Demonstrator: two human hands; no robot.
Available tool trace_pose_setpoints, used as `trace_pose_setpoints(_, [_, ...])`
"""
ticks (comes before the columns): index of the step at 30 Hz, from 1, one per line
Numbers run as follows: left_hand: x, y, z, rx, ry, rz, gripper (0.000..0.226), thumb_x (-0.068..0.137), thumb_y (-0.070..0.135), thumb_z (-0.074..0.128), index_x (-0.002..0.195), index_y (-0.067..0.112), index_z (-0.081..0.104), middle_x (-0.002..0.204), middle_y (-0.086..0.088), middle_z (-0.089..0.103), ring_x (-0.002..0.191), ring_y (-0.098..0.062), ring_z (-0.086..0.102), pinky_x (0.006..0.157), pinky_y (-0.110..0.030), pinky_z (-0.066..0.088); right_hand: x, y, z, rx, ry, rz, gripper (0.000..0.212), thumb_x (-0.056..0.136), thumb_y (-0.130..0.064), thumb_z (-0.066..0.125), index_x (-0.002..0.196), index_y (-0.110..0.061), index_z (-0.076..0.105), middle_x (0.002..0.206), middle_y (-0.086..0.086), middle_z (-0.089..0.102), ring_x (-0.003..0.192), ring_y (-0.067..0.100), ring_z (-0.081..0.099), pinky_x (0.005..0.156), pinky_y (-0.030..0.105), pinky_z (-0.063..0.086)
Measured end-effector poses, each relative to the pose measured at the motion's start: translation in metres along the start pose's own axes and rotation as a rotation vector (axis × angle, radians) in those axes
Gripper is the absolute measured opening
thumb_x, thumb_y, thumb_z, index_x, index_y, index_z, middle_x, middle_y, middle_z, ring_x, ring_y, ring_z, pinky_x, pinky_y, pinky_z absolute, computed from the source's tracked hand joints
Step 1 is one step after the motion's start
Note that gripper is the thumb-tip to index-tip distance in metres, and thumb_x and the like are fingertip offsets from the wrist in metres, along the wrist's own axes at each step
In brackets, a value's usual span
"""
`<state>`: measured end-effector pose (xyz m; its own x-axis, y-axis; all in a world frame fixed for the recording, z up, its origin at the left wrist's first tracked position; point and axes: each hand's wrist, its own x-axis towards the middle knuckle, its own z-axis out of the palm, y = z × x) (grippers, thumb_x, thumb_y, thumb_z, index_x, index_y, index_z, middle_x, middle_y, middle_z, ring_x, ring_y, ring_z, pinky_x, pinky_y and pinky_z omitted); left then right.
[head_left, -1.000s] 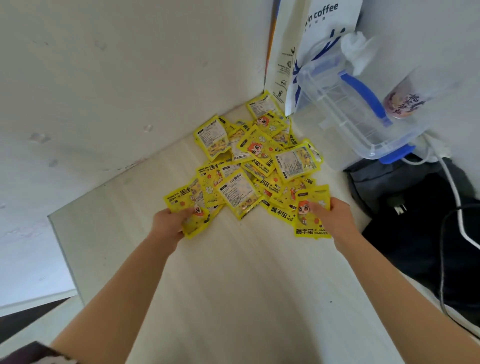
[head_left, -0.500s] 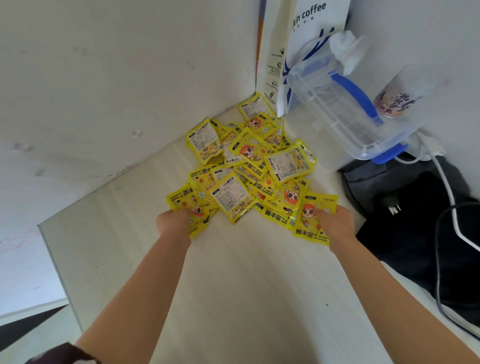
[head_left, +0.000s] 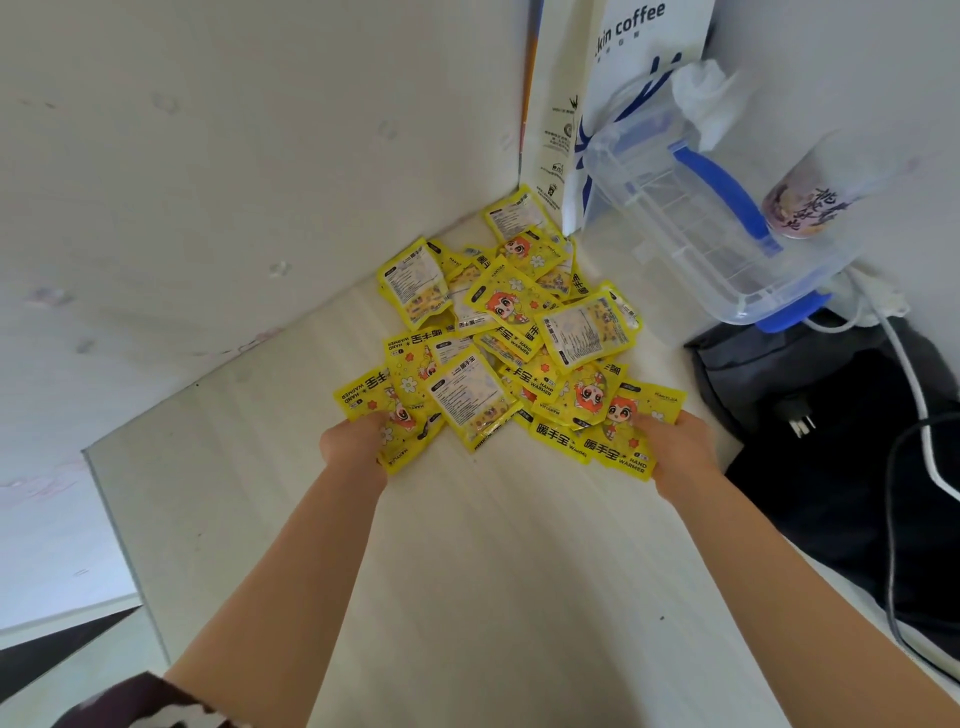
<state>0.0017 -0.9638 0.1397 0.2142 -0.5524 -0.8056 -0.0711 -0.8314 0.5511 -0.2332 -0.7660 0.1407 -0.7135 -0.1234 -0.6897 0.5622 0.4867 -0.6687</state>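
Your hands had barely shifted: arms stretched forward, your left hand and right hand each curled fingers round hand-warmer packets at the pile's near corners, the rest lying beyond your fingers on the surface.

From my end, the pile of packets lies on the table, reaching back into the far corner; the wall runs along its left; the left hand holds the pile's near-left edge, and the right hand holds its near-right edge, with the pile's near edge between them; behind the pile a paper bag stands in the corner; right of the pile sits a plastic container, just before the paper bag, with a cup on its far-right side; nearer me, right of the right hand, a bag lies on the table's right side; a cable runs over it.
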Motion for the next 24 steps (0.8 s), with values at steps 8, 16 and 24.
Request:
trace_pose_setpoints(8, [-0.003,-0.015,-0.032,-0.113,-0.068,0.053,0.018,0.083,-0.004,0.066,0.095,0.01,0.062,0.087,-0.008,0.066,0.073,-0.023,0.065,0.07,-0.039,0.056,-0.015,0.026,-0.021,-0.018,0.045,-0.074,0.011,0.089,-0.009,0.064,0.095,-0.018,0.064,0.094,0.011,0.069,0.078,0.029,0.064,0.071,0.04,0.056])
trace_pose_setpoints(16, [-0.007,-0.029,-0.072,-0.219,-0.161,0.154,0.018,0.09,0.0,0.06,0.098,0.016,0.061,0.103,-0.01,0.066,0.085,-0.026,0.066,0.078,-0.045,0.055,-0.032,0.032,-0.028,-0.013,0.058,-0.159,0.019,0.091,-0.013,0.062,0.109,-0.017,0.06,0.101,0.006,0.068,0.088,0.028,0.068,0.066,0.034,0.055])
trace_pose_setpoints(24, [-0.016,-0.007,-0.05,-0.256,-0.31,0.14,0.052,0.086,-0.007,0.062,0.131,0.012,0.045,0.108,-0.014,0.068,0.09,-0.03,0.069,0.086,-0.056,0.052,-0.036,0.005,-0.002,0.063,0.011,-0.175,0.045,0.088,-0.009,0.067,0.126,-0.018,0.045,0.106,0.004,0.065,0.071,0.014,0.067,0.047,0.025,0.052])
